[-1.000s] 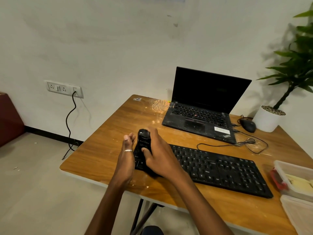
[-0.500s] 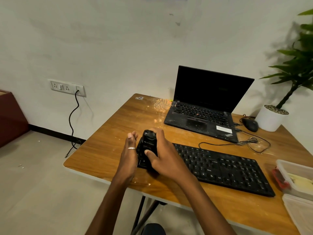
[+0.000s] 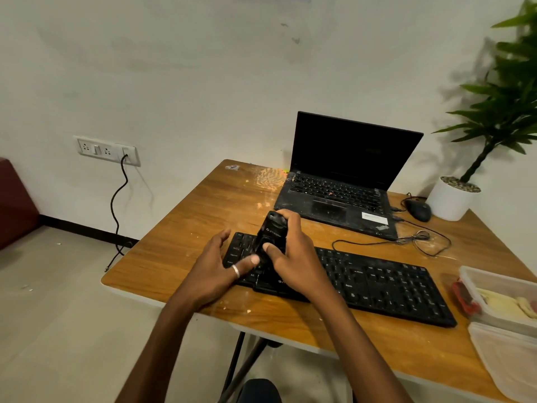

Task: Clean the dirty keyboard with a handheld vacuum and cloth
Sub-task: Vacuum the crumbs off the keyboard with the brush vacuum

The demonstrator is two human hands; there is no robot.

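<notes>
A black keyboard (image 3: 377,283) lies across the front of the wooden table (image 3: 203,205). My right hand (image 3: 293,257) grips a black handheld vacuum (image 3: 271,235) that stands tilted over the keyboard's left end, thumb on its front. My left hand (image 3: 216,266), with a ring on one finger, rests on the keyboard's left edge, fingers spread and its thumb reaching toward the vacuum. The vacuum's lower end is hidden between my hands. No cloth is in sight.
An open black laptop (image 3: 340,184) stands behind the keyboard. A mouse (image 3: 418,209) with a coiled cable and a white plant pot (image 3: 453,199) are at the back right. Clear plastic containers (image 3: 505,298) sit at the right edge. Crumbs dot the table.
My left hand has shifted from beside the vacuum onto the keyboard's left edge, its thumb now out toward the vacuum. The vacuum stays in my right hand over the keyboard's left end.
</notes>
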